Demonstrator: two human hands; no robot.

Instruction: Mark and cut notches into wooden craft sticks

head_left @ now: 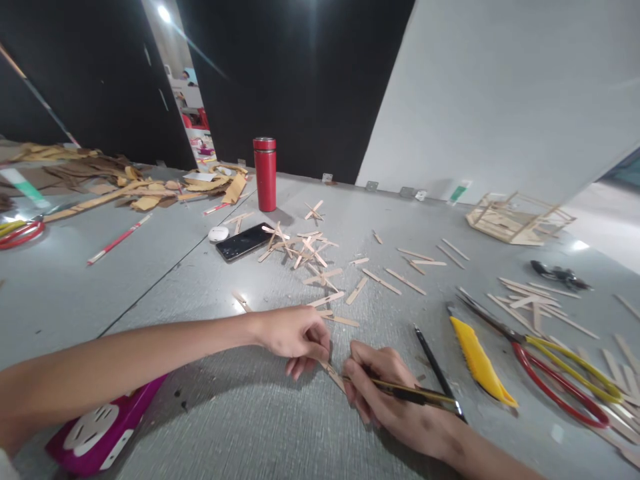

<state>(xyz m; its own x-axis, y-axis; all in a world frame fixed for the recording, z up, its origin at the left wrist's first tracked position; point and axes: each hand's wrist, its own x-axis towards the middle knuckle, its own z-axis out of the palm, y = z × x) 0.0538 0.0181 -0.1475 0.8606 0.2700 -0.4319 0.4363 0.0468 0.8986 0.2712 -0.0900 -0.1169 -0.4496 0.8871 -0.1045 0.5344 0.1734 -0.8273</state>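
Observation:
My left hand (297,333) pinches one end of a wooden craft stick (333,377) between thumb and fingers, just above the grey table. At the stick's other end, my right hand (383,387) is closed around a slim yellow-and-black pen-like tool (415,395). Its tip is hidden behind the fingers, so its exact kind does not show. A black pen (433,360) lies just beyond the right hand. Farther out is a heap of craft sticks (305,247), some with notches cut in them.
To the right lie a yellow cutter (480,360), large scissors (550,373) and more sticks (540,300). A stick frame (520,220) stands behind them. Ahead are a red flask (265,177) and a phone (245,241). A purple case (105,427) lies under my left forearm.

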